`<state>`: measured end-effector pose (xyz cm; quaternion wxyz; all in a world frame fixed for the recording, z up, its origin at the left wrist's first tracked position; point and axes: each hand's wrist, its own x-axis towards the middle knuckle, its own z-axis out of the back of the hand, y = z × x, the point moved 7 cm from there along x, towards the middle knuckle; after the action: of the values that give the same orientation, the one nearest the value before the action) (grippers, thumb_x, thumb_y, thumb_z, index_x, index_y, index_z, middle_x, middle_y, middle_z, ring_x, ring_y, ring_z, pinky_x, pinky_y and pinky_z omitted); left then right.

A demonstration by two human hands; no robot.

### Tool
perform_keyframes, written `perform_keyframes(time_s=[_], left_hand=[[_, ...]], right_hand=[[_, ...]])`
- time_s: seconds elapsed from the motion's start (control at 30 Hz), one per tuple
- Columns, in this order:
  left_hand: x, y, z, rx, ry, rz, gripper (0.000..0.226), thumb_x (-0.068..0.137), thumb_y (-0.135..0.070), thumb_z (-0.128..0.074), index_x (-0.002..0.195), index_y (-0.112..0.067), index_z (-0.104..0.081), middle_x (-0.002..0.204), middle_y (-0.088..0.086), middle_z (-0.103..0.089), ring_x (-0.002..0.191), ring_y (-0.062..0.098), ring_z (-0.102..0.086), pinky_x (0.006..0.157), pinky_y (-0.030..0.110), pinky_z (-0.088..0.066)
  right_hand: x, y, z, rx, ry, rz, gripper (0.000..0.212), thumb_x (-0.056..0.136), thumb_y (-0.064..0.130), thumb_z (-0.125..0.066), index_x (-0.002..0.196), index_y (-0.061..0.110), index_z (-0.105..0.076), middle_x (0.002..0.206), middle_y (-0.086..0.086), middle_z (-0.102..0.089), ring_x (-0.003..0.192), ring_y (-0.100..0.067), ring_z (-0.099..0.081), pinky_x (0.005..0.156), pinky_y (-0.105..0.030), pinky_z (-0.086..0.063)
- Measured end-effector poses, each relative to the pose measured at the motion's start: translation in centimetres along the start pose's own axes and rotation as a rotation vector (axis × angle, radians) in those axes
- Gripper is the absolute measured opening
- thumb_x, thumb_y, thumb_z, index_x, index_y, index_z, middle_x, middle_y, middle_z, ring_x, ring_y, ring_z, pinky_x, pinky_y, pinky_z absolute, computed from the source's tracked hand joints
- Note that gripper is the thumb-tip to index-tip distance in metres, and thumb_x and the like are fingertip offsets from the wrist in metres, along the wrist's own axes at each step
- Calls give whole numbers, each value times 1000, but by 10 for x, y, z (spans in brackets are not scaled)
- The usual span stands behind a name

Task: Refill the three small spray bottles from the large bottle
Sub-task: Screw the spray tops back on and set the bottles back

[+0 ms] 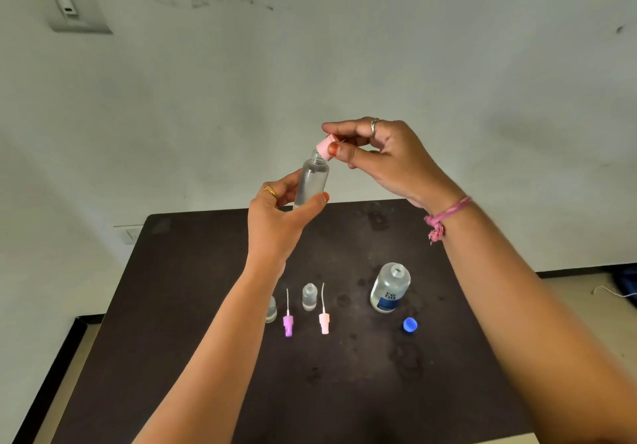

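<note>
On the tabletop lie a blue cap, two pump heads and the uncapped large bottle. Above, the left hand grips a filled spray bottle; the right hand pinches its pink pump at the neck. It probably needs seating straight before twisting.

Single head-worn wide-angle view — faces forward and down over the dark rectangular tabletop. Raised hands sit close, mid-frame; pale plaster wall fills the field beyond the fingertips — table surface below them.
</note>
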<state>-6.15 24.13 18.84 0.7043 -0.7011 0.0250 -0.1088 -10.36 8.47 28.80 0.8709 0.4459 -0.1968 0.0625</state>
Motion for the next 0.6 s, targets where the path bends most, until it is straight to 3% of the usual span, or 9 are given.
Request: perform_keyframes(time_s=[0.27, 0.47, 0.6], left_hand=[[-1, -14, -21, -9, -15, -7, 48, 74, -26, -85, 118, -18, -69, 110, -3, -68, 97, 10, -64, 85, 23, -53], [-6, -14, -29, -18, -47, 8, 49, 72, -27, -86, 117, -19, -70, 109, -3, -69, 97, 11, -66, 91, 33, -56], [-7, -14, -31, -17, -45, 17, 46, 72, -28, -85, 115, -22, -69, 108, -3, -69, 97, 11, -66, 90, 31, -57]], right_hand=[[12, 24, 23, -230, 54, 69, 27, 84, 32, -73, 108, 20, -73, 91, 11, -68, 83, 2, -62, 74, -8, -45], [15, 22, 28, -229, -58, 7, 36, 73, 46, -79, 77, 11, -74, 66, 10, -68, 57, 3, -58, 58, -14, -48], [17, 15, 24, -264, -39, -60, 47, 67, 55, -79, 83, 11, -69, 67, 11, -63, 57, 6, -55, 55, -10, -43]])
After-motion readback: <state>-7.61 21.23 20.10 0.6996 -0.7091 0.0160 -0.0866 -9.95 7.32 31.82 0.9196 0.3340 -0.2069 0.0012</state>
